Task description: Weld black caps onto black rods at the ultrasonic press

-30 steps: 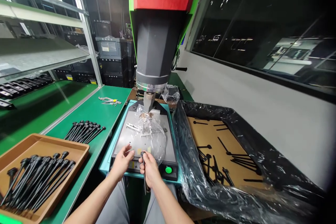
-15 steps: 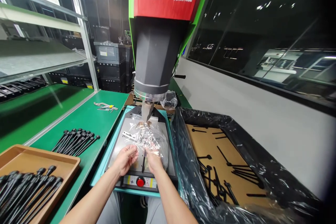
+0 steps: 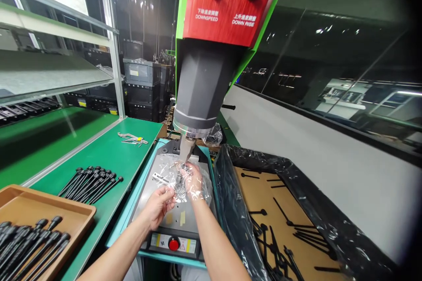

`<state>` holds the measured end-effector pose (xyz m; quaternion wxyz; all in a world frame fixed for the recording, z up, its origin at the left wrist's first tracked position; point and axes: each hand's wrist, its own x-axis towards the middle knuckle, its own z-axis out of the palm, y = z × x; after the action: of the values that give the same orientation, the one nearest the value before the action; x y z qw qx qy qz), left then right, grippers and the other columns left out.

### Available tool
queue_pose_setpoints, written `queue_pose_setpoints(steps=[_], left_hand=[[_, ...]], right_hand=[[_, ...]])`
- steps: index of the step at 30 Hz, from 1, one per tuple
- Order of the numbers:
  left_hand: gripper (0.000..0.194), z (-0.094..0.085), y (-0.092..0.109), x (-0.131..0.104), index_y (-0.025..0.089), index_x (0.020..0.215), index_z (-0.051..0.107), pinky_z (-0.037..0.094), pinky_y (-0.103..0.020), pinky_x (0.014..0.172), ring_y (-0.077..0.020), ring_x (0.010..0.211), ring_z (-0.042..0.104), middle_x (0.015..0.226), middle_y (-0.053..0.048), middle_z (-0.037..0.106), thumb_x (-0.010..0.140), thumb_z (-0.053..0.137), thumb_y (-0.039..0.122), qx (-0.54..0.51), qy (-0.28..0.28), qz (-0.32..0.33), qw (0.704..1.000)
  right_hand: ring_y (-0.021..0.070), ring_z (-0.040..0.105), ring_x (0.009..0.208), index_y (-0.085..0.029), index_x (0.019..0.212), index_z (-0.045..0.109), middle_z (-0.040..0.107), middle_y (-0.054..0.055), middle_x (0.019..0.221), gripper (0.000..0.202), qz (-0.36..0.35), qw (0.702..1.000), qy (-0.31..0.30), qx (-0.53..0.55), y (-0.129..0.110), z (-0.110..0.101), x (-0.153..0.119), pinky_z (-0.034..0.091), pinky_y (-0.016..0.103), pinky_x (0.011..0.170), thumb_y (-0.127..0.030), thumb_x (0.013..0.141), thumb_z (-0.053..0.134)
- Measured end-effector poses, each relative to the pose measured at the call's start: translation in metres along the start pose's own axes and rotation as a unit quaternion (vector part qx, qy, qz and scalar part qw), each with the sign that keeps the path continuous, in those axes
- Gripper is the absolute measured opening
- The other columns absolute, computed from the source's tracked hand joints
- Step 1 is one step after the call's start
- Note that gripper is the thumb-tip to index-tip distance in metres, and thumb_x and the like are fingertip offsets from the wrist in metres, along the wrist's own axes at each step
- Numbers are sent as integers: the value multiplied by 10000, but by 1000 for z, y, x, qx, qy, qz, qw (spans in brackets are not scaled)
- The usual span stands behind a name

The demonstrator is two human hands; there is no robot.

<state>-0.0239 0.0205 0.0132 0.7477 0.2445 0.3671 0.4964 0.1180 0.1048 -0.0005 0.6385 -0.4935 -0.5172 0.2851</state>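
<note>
A clear, crinkled plastic bag (image 3: 205,184) lies over the metal plate of a press, around the tip of the metal horn (image 3: 186,148). My left hand (image 3: 158,205) is closed in a pinch at the bag's near left edge. Under the clear plastic, my right hand (image 3: 194,181) reaches up close to the horn tip, its fingers curled around a black rod (image 3: 179,181) partly hidden by glare and folds. Left of the bag, a slotted metal bracket (image 3: 160,178) is fixed on the plate (image 3: 145,202).
A red button (image 3: 173,243) sits on the press front. At left, black rods (image 3: 94,180) lie on the green bench (image 3: 132,158) near pliers (image 3: 132,137); a brown tray (image 3: 86,219) holds several more. At right stands a box lined with black plastic (image 3: 227,184), with loose black rods inside.
My right hand has moved forward under the plastic towards the horn, taking the black rod along. My left hand stays near the bag's edge. The camera view has tilted up slightly.
</note>
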Motion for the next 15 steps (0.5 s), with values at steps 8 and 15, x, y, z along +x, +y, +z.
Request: queue_pose_setpoints(steps=[8,15], left_hand=[[213,-5,2,9,182,775,590,506,-154,555,-79,582,616,666,39,632,685,780,218,2,-2,2,1000],[238,-8,0,14,172,767,587,499,-168,545,-89,573,613,651,29,618,658,796,201,1,13,-5,1000]], right_hand=[[251,589,896,-172,917,678,667,69,897,361,43,998,-41,-11,6,3,21,469,340,792,-393,635,714],[244,585,1020,-202,840,704,677,56,964,247,18,997,-71,-20,13,-7,28,459,317,872,-404,730,614]])
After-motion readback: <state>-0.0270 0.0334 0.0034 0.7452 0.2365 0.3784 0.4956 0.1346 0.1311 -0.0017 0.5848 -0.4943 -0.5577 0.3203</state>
